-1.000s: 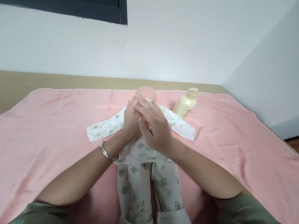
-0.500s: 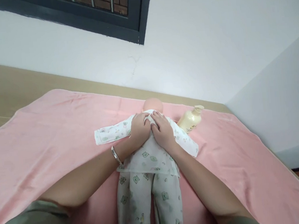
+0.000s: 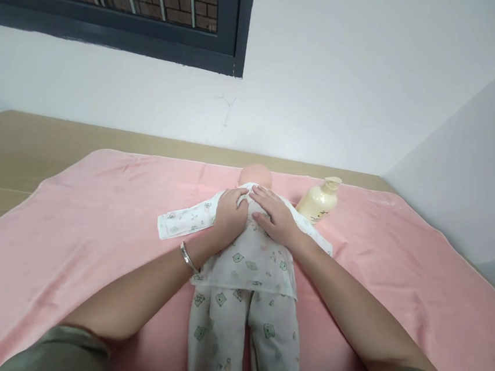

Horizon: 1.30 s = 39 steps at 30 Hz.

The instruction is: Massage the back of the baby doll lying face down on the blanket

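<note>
A baby doll lies on its back, its bare head (image 3: pixel 255 176) at the far end. It wears a white baby shirt (image 3: pixel 246 264) and matching trousers (image 3: pixel 226 327), both printed with small green animals. My left hand (image 3: pixel 231 213) is at the shirt's neckline, its bent fingers and thumb closed on the cloth. Beside it, my right hand (image 3: pixel 276 215) rests on the doll's chest with fingers stretched out and thumb apart. Both hands cover much of the upper shirt front. The shirt's sleeves spread out to either side.
A pink blanket (image 3: pixel 101 211) lies under the doll on a wooden surface (image 3: pixel 45 132). Close to the doll's shoulder on the right stands a cream pump bottle (image 3: pixel 319 202). Behind are a white wall (image 3: pixel 329 84) and a dark-framed barred window (image 3: pixel 233 41).
My right hand has shifted slightly right and its fingers have loosened from the neckline, lying flatter. My left hand stays at the collar. The view has tilted a little.
</note>
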Each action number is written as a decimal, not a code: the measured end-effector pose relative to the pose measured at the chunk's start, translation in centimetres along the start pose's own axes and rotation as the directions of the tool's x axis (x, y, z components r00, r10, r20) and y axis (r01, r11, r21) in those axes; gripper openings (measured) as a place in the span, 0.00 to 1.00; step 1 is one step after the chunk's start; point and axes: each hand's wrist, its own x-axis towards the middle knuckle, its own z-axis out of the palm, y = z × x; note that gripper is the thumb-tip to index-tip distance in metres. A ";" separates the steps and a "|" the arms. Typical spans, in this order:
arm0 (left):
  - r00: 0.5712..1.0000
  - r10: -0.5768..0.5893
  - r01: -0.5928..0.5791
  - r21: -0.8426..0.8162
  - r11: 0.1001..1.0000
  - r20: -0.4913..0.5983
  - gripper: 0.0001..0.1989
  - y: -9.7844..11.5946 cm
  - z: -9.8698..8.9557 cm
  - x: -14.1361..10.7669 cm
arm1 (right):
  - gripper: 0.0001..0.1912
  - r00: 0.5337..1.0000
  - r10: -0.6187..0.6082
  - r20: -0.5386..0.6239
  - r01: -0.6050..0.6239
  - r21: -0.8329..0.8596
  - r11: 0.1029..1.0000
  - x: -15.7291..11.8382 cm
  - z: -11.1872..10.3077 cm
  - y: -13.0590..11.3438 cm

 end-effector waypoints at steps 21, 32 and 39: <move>0.989 0.126 -0.129 0.031 0.991 0.071 0.24 -1.4 -0.8 -0.4 | 0.32 0.971 0.201 0.133 -0.183 -0.137 0.974 0.4 -0.4 -3.5; 0.993 0.111 -0.112 0.016 0.994 0.040 0.22 -1.4 -0.6 -0.4 | 0.29 0.984 0.162 -0.079 -0.180 -0.402 0.898 -2.6 1.2 -8.5; 0.992 0.122 -0.122 0.013 0.992 0.032 0.23 -1.8 -0.6 -0.4 | 0.28 0.992 0.082 0.093 -0.070 -0.131 0.989 -1.0 0.6 -4.8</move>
